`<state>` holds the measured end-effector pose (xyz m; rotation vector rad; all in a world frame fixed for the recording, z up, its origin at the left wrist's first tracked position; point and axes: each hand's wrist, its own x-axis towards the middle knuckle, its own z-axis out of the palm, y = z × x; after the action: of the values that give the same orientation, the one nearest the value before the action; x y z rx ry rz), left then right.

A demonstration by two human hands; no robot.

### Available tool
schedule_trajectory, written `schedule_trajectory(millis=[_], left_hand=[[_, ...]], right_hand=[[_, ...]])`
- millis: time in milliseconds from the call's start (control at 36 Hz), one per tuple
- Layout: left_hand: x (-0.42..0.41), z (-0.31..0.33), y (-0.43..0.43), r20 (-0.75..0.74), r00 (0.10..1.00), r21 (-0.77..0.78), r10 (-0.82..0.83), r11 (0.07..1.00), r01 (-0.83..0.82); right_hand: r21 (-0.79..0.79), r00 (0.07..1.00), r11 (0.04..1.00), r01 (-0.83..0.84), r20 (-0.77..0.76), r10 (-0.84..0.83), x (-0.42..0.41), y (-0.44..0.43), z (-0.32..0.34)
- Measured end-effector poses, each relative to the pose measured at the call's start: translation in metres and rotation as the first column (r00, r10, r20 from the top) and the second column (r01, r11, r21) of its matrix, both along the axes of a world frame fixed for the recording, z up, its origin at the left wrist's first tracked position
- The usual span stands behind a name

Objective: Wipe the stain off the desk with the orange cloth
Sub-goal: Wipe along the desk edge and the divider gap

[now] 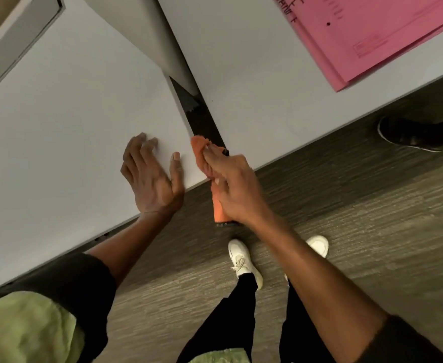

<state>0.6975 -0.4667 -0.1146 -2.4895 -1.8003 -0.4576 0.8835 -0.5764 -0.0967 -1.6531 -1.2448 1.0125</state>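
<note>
The white desk [71, 113] fills the left and centre of the head view. My left hand [151, 174] lies flat on it near its front right corner, fingers spread, holding nothing. My right hand [234, 187] grips the orange cloth [202, 155] bunched at that corner, right at the edge of the desk and over the gap to the neighbouring desk. An orange cylinder with a dark end [219, 214] sticks out under the same hand. No stain shows on the desk surface.
A second white desk [254, 74] stands to the right across a dark gap [202, 119], with pink folders [372, 35] at its far end. A grey tray or drawer [16, 40] sits far left. Another person's black shoe [411, 134] rests on the carpet at right.
</note>
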Motion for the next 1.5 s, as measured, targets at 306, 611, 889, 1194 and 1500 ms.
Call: schedule_trajectory(millis=[306, 611, 889, 1194, 1500], left_hand=[[0.008, 0.012, -0.007, -0.011, 0.999, -0.020, 0.033, 0.999, -0.034], [0.010, 0.019, -0.010, -0.032, 0.999, -0.076, 0.037, 0.996, -0.040], [0.013, 0.022, -0.012, -0.009, 1.000, -0.100, 0.024, 0.995, -0.025], [0.013, 0.024, -0.012, -0.016, 1.000, -0.109, 0.019, 0.994, -0.020], [0.015, 0.029, -0.014, -0.022, 1.000, -0.127, 0.016, 0.992, -0.018]], right_hand=[[0.004, 1.000, 1.000, -0.022, 0.001, 0.022, 0.007, 0.022, 0.010], [-0.056, 0.991, 0.992, -0.110, 0.071, 0.114, 0.024, 0.097, 0.012], [-0.181, 0.988, 0.984, 0.000, -0.151, -0.028, -0.002, -0.033, 0.015], [-0.075, 0.983, 0.991, -0.112, 0.137, 0.122, 0.028, 0.128, 0.024], [-0.100, 0.998, 0.994, -0.054, 0.030, 0.057, 0.016, 0.054, 0.020]])
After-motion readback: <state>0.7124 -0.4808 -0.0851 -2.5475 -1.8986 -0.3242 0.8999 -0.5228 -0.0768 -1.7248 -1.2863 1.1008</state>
